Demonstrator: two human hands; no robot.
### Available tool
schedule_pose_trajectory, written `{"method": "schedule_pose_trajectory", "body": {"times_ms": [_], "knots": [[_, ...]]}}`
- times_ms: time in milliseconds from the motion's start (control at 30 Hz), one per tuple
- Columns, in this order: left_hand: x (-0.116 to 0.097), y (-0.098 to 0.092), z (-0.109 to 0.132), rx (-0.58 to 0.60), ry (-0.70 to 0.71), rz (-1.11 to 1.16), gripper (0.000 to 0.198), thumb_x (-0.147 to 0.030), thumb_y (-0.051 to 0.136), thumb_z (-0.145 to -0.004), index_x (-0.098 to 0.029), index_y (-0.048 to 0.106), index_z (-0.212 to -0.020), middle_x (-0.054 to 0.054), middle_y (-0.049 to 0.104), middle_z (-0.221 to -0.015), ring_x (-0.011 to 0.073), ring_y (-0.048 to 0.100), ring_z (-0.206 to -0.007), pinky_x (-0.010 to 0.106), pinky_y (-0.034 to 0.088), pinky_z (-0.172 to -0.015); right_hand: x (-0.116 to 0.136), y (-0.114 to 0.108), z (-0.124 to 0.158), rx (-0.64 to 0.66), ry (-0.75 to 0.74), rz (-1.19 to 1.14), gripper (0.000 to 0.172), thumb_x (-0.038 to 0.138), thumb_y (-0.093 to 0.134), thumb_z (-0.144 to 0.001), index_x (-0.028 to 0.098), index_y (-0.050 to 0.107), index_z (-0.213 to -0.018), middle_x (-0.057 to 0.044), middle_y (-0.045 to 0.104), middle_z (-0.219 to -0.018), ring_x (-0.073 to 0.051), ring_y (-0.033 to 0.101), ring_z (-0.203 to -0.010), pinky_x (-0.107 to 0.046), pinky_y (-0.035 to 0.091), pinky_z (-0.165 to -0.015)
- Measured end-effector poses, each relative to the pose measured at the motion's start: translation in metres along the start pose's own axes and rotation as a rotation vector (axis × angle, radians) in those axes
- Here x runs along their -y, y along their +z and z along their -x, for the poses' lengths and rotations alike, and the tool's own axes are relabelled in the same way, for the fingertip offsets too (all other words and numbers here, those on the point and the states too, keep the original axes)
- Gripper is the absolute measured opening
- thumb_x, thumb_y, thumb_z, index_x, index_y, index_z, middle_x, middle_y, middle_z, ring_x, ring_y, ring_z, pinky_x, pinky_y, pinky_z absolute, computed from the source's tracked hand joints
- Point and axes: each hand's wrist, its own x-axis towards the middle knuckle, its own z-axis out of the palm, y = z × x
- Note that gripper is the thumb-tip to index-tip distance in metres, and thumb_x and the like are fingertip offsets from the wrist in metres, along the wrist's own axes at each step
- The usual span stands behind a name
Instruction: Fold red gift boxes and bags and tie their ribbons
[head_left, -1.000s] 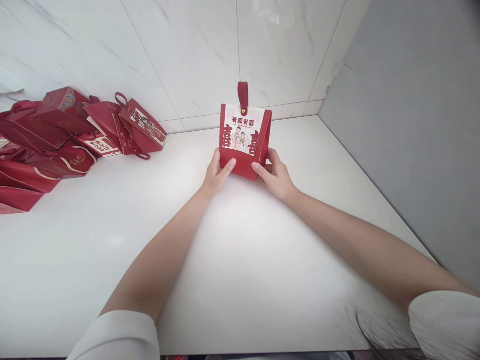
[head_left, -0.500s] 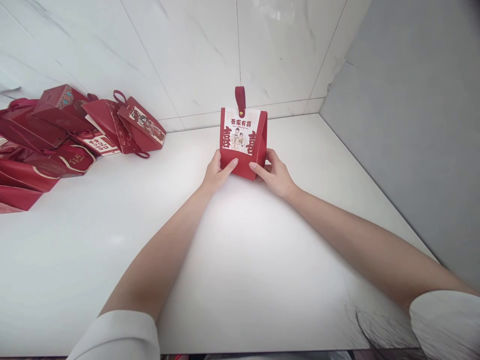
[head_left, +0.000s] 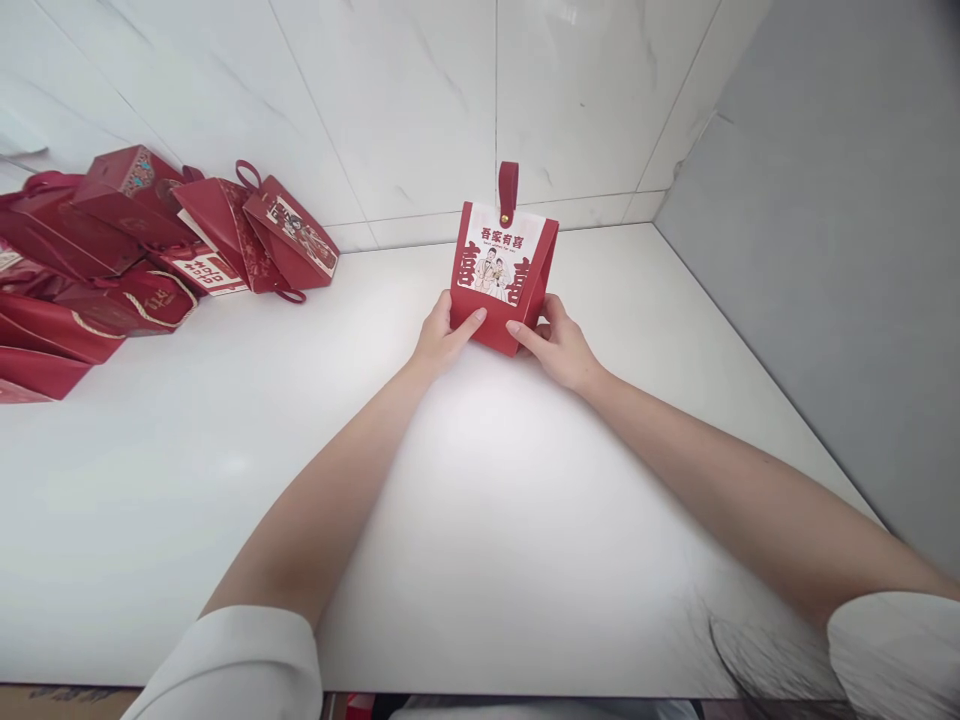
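A red gift box with a white printed panel showing a couple and a red strap loop on top is held near the back of the white table. My left hand grips its lower left side, thumb on the front face. On the lower right side is my right hand, its thumb also on the front and its other fingers partly hidden behind the box. The box leans slightly, with its right side panel showing.
Several red gift boxes and bags are heaped at the left of the white table. Behind stands a marbled tile wall, and a grey surface borders the table on the right.
The whole view has shifted, so the heap, box and hands appear a little further right and higher. The held box has tilted slightly; both hands keep their hold on it.
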Motion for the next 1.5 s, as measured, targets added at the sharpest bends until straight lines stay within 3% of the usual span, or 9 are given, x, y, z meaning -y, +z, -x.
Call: {"method": "schedule_pose_trajectory", "body": {"times_ms": [300, 667, 733, 867, 1000, 1100, 1267, 1500], "knots": [[0.000, 0.000, 0.000, -0.001, -0.012, 0.017, 0.050, -0.053, 0.071, -0.085, -0.024, 0.056, -0.122, 0.008, 0.063, -0.133, 0.0295, 0.057, -0.128, 0.048, 0.046, -0.111, 0.002, 0.000, 0.000, 0.001, 0.014, -0.002, 0.068, 0.069, 0.071, -0.076, 0.028, 0.047, -0.123, -0.008, 0.065, -0.127, -0.025, 0.070, -0.085, -0.046, 0.064, -0.074], [-0.005, -0.001, 0.003, 0.065, 0.005, 0.100, 0.057, -0.054, 0.069, -0.086, -0.026, 0.053, -0.133, 0.007, 0.059, -0.142, 0.0292, 0.052, -0.136, 0.047, 0.043, -0.116, 0.007, 0.001, 0.003, -0.017, -0.003, -0.095, 0.066, 0.070, 0.069, -0.078, 0.027, 0.048, -0.123, -0.008, 0.063, -0.132, -0.023, 0.071, -0.086, -0.039, 0.063, -0.068], [-0.008, -0.001, 0.003, 0.075, 0.004, 0.141, 0.058, -0.059, 0.063, -0.088, -0.027, 0.053, -0.135, 0.006, 0.058, -0.144, 0.0295, 0.052, -0.137, 0.048, 0.042, -0.117, 0.008, 0.000, 0.003, -0.023, -0.006, -0.120, 0.063, 0.070, 0.067, -0.079, 0.027, 0.048, -0.123, -0.008, 0.063, -0.130, -0.023, 0.071, -0.085, -0.037, 0.061, -0.065], [-0.012, 0.000, 0.003, 0.106, -0.021, 0.293, 0.065, -0.071, 0.034, -0.095, -0.025, 0.055, -0.136, 0.006, 0.060, -0.141, 0.0315, 0.049, -0.139, 0.050, 0.043, -0.117, 0.012, 0.000, 0.005, -0.002, -0.039, -0.136, 0.058, 0.071, 0.058, -0.085, 0.027, 0.050, -0.123, -0.008, 0.064, -0.125, -0.023, 0.069, -0.088, -0.034, 0.058, -0.062], [-0.010, -0.005, 0.002, 0.180, -0.039, 0.339, 0.064, -0.071, 0.038, -0.094, -0.027, 0.057, -0.136, 0.004, 0.066, -0.134, 0.0334, 0.048, -0.140, 0.053, 0.043, -0.118, 0.014, -0.001, 0.007, 0.011, -0.037, -0.133, 0.061, 0.072, 0.055, -0.086, 0.026, 0.052, -0.126, -0.008, 0.067, -0.121, -0.022, 0.068, -0.083, -0.034, 0.056, -0.061], [-0.007, -0.010, 0.002, 0.211, -0.056, 0.349, 0.065, -0.074, 0.037, -0.092, -0.028, 0.062, -0.131, 0.003, 0.068, -0.132, 0.0349, 0.049, -0.139, 0.055, 0.043, -0.117, 0.015, -0.002, 0.008, 0.011, -0.013, -0.149, 0.062, 0.072, 0.052, -0.087, 0.025, 0.054, -0.126, -0.009, 0.068, -0.123, -0.025, 0.069, -0.092, -0.036, 0.058, -0.066], [-0.003, -0.013, 0.003, 0.207, -0.053, 0.321, 0.073, -0.080, 0.032, -0.089, -0.027, 0.062, -0.130, 0.005, 0.070, -0.127, 0.0361, 0.053, -0.135, 0.056, 0.043, -0.117, 0.015, -0.001, 0.008, 0.031, -0.050, -0.206, 0.061, 0.070, 0.055, -0.087, 0.025, 0.055, -0.129, -0.008, 0.067, -0.130, -0.029, 0.065, -0.115, -0.043, 0.059, -0.089], [-0.002, -0.011, 0.005, 0.187, -0.134, 0.360, 0.071, -0.077, 0.040, -0.088, -0.021, 0.067, -0.122, 0.008, 0.075, -0.114, 0.0356, 0.063, -0.123, 0.050, 0.052, -0.106, 0.014, -0.001, 0.007, 0.014, -0.064, -0.222, 0.059, 0.067, 0.057, -0.088, 0.024, 0.058, -0.129, -0.009, 0.067, -0.130, -0.029, 0.063, -0.119, -0.045, 0.053, -0.101]]}}
